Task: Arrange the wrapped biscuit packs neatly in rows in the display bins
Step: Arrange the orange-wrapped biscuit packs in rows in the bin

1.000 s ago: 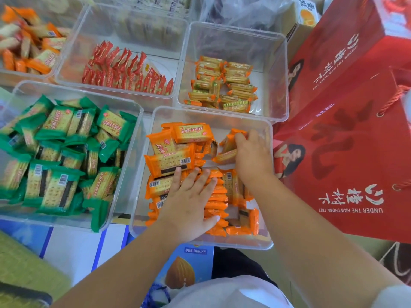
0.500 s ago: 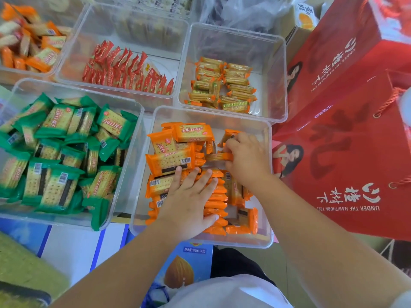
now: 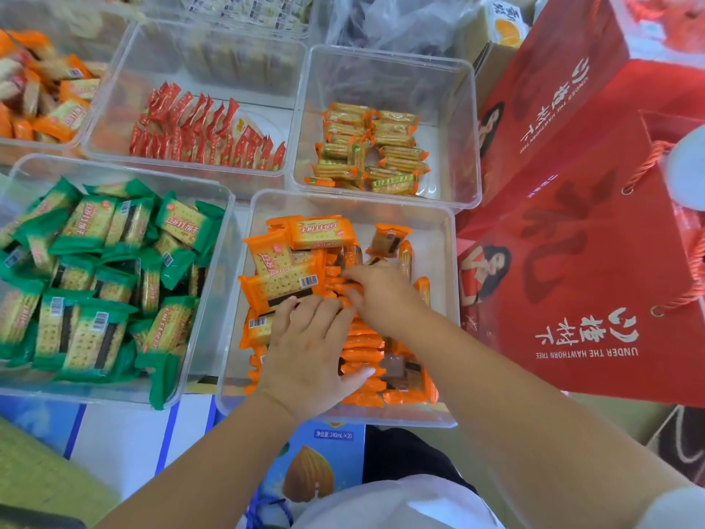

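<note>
The near clear bin (image 3: 354,202) holds orange biscuit packs. Several stand on edge in a row (image 3: 362,349) down its middle, while flat ones (image 3: 282,284) are piled at the left. A few loose packs (image 3: 389,240) lie at the far right. My left hand (image 3: 309,353) rests flat with spread fingers on the near part of the row. My right hand (image 3: 381,295) sits just beyond it, its curled fingers pinching an orange pack at the row's far end.
A bin of green packs (image 3: 107,276) stands to the left. Bins of red packs (image 3: 206,135) and small yellow packs (image 3: 370,147) sit behind. Red gift bags (image 3: 572,261) crowd the right side. A blue almond-drink carton (image 3: 316,471) lies under the bin's near edge.
My right hand has carried an orange pack from the bin's far right corner leftward and nearer, down to the row's far end. My left hand stays on the row.
</note>
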A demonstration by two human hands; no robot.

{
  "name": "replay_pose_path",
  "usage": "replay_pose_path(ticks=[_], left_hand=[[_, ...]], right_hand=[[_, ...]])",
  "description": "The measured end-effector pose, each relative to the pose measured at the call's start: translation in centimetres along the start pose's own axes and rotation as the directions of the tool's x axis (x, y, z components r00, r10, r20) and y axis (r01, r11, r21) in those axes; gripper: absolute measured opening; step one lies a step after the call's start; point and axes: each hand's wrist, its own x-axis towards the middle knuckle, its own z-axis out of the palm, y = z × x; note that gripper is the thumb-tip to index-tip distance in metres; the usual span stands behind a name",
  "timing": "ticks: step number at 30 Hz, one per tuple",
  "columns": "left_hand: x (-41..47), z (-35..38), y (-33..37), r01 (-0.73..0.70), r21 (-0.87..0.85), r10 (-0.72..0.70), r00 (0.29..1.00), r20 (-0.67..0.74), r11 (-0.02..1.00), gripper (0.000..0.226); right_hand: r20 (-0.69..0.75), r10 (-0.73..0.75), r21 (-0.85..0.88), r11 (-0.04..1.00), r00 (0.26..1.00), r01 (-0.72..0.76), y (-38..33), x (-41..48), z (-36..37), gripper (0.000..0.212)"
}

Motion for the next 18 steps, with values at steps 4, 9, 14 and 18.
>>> replay_pose_path(ticks=[4,9,14,18], left_hand=[[0.0,-0.3,-0.3,0.026,0.108,-0.044,0.985,0.166,0.994,0.088],[-2.1,-1.0,-1.2,0.06,-0.012,-0.06,0.998,-0.017,0.998,0.073],[-6.1,-1.2,-2.6,0.228,0.062,-0.227,0.973,-0.031,0.972,0.076],[-6.4,-0.8,-2.7,0.269,0.084,-0.276,0.957,0.091,0.959,0.079]], right_hand=[[-0.278,0.122,0.356,0.935,0.953,-0.016,0.1,-4.0,0.2,0.03],[0.097,0.544,0.8,0.455,0.834,-0.39,-2.0,-9.0,1.1,0.018],[0.557,0.493,0.78,-0.034,0.669,-0.624,-2.4,-8.4,2.8,0.074],[0.629,0.393,0.749,-0.078,0.671,-0.658,-3.7,-7.3,2.9,0.078]])
